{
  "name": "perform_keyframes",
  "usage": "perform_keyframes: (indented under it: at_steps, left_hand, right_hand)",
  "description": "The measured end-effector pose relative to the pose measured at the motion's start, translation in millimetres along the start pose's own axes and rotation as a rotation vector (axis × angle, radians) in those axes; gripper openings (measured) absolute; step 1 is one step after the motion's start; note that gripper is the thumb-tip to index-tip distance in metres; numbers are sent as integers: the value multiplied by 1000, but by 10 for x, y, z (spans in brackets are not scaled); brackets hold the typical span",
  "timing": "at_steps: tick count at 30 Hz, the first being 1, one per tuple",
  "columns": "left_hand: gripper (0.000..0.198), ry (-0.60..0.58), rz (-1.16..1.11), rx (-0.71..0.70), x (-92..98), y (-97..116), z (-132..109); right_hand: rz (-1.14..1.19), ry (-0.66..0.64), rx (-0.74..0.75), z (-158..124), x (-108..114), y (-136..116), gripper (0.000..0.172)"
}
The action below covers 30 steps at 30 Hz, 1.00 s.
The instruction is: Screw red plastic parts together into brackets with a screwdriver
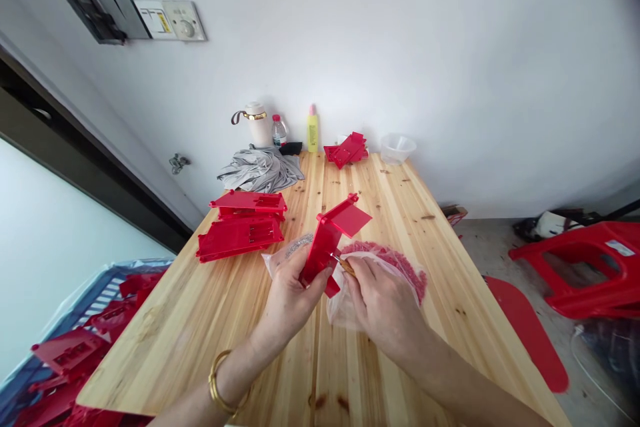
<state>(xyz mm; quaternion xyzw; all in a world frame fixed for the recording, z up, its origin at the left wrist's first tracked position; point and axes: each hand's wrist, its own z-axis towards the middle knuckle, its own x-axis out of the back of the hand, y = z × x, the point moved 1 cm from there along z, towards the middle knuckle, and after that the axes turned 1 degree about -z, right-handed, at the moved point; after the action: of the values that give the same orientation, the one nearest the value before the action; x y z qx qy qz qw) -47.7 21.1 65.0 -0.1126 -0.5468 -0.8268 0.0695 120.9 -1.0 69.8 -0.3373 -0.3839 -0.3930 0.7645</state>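
Observation:
My left hand grips a red plastic part with flat panels, holding it tilted above the table. In my right hand is a screwdriver with a brownish handle; its metal tip meets the face of the red part. Under my hands lies a clear plastic bag of small red pieces. A smaller bag of small metal pieces, perhaps screws, lies partly hidden behind my left hand. Several more red plastic parts are stacked on the table to the left.
The wooden table meets the wall at its far end. Along there stand a grey cloth, a cup, a water bottle, a yellow bottle, more red parts and a clear tub. A blue basket of red parts stands left; a red stool right.

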Motion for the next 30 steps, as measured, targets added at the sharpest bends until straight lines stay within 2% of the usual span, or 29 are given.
perform_keyframes:
  at_steps: [3,5,8,12,15,17,18,19,22,24,26,28,30]
  left_hand:
    - [18,39,-33,-20,-24,29,-46]
    - [22,66,-8,-51,-41,27,-76]
    - [32,80,85,-111,-47,22,-106]
    - [24,23,149,-97,-7,60,-98]
    - [22,-6,202,-94,37,88,-86]
    - [22,1,244,-100,58,78,-91]
    - [22,7,261,-101,65,62,-98]
    - [22,15,275,-101,73,42,-107]
    - [26,29,305,-113,143,-26,-144]
    - [30,18,350,-121,289,-59,-183]
    - [34,74,458,-113,572,-81,-249]
    - [36,199,622,-86,982,-107,-352]
    - [35,243,802,-49,1430,-174,-482]
  right_hand:
    - [172,-49,-32,19,31,5,17]
    - [163,-47,-40,19,34,-5,18]
    - [-6,-5,11,3,28,-34,20]
    - [-302,34,165,-21,42,-47,29]
    - [-290,-34,231,18,68,-14,36]
    - [-87,-104,158,92,74,10,31]
    - [89,-160,79,139,65,13,25]
    - [311,-234,-30,185,43,6,21]
    - [1090,-541,-427,261,-95,-107,26]
    - [1498,-684,-627,229,-202,-244,25]
    - [1696,-761,-680,127,-281,-373,25]
    - [1644,-799,-596,-28,-317,-444,27]
    - [1421,-781,-453,-196,-315,-436,29]
